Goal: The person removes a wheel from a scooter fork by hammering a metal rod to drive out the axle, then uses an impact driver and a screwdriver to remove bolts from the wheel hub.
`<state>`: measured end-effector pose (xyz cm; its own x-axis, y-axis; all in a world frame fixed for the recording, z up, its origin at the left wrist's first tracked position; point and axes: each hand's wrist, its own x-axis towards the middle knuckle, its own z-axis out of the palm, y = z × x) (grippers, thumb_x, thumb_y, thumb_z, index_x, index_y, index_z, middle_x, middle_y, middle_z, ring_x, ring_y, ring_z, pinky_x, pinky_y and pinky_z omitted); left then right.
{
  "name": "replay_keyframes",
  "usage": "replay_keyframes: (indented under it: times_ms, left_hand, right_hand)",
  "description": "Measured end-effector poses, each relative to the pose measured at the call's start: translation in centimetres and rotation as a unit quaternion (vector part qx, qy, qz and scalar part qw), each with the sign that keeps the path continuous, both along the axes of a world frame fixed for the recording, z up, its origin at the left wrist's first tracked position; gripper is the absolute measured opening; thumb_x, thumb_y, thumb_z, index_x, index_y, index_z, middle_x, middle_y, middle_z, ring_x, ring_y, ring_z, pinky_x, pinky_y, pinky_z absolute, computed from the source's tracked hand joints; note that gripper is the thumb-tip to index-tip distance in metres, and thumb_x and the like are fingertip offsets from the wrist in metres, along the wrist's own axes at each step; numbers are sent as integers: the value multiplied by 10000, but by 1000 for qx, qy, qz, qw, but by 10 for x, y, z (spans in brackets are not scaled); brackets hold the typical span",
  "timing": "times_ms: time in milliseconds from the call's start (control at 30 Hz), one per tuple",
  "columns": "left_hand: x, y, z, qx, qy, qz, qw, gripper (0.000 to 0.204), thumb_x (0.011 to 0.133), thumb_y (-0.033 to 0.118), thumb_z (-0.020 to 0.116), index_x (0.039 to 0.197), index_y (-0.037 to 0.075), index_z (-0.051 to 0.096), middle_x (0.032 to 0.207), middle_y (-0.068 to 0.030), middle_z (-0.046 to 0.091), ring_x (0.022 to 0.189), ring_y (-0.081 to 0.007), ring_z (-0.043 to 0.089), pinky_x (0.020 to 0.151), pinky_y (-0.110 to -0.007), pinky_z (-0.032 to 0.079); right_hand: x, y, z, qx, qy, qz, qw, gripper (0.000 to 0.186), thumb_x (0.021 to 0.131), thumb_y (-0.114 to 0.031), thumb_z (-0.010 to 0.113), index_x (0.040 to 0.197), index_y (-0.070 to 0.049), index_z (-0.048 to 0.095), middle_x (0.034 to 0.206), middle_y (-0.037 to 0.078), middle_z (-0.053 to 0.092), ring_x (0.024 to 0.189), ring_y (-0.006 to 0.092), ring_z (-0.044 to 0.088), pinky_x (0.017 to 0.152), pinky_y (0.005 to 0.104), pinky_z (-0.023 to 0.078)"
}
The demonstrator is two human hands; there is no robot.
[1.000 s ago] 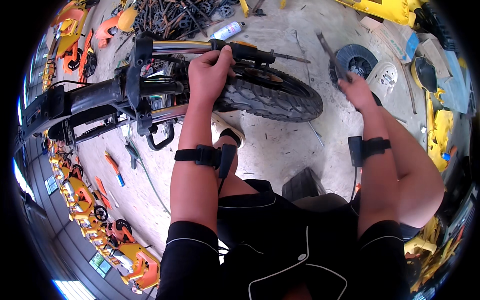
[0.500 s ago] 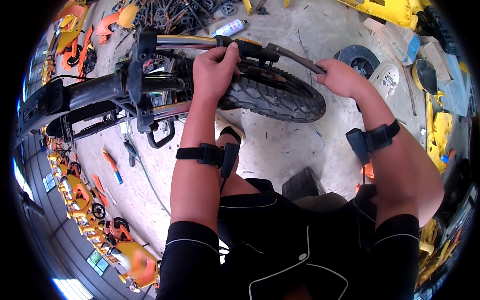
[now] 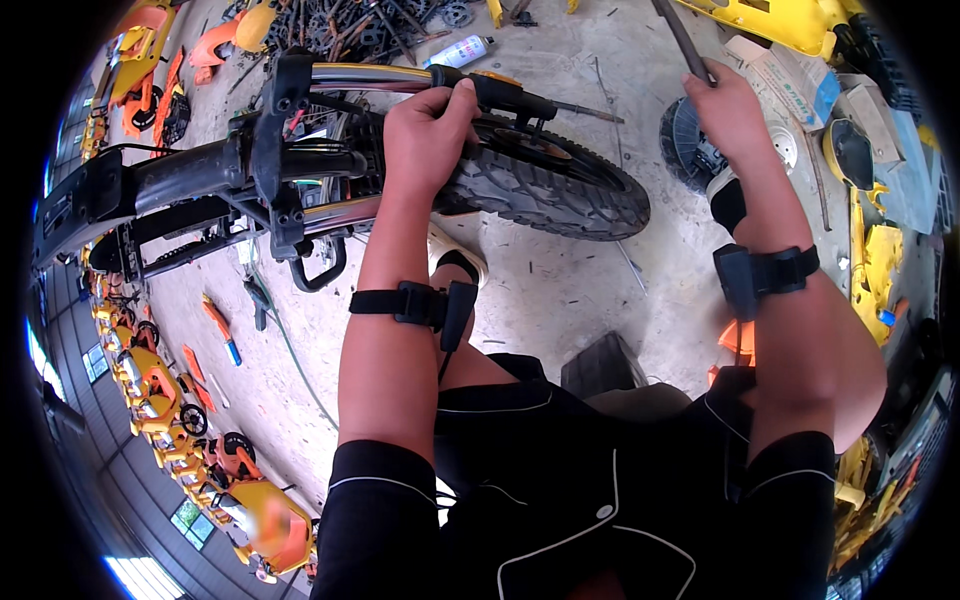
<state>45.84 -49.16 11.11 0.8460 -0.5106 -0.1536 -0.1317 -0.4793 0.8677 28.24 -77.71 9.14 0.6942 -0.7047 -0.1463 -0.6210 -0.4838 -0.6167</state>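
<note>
In the head view, a spray can [image 3: 460, 51] is laid on its side on the floor [image 3: 560, 290], and a cardboard box [image 3: 785, 82] is seen right of the right hand [image 3: 722, 108]; their contents cannot be made out. A dark bar [image 3: 683, 38] is clamped in that hand, pointed forward and slightly left, well apart from the tyre [image 3: 555, 195]. The motorcycle fork [image 3: 365, 79] is stretched left to right; against it the left hand [image 3: 427, 135] is curled, its grip hidden.
</note>
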Motion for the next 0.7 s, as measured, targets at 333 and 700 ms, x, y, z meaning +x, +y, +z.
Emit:
replay_keyframes:
  times_ms: [333, 700]
  left_hand:
    - [3, 1, -3, 11, -2, -1, 1000, 427, 961, 390, 660, 814, -1, 751, 591, -56, 665, 567, -100, 619, 599, -262, 475]
    - [0, 1, 2, 25, -7, 2, 1000, 411, 977, 353, 649, 826, -19, 738, 607, -40, 659, 596, -81, 586, 610, -251, 437]
  right_hand:
    - [8, 51, -5, 359, 138, 96, 918, 254, 963, -223, 621, 1122, -28, 661, 745, -18, 549, 487, 61, 445, 401, 254, 338]
    - [-27, -5, 107, 333, -84, 57, 938, 342, 1007, -293, 613, 1215, -26, 567, 805, -28, 556, 540, 17, 480, 460, 182, 391]
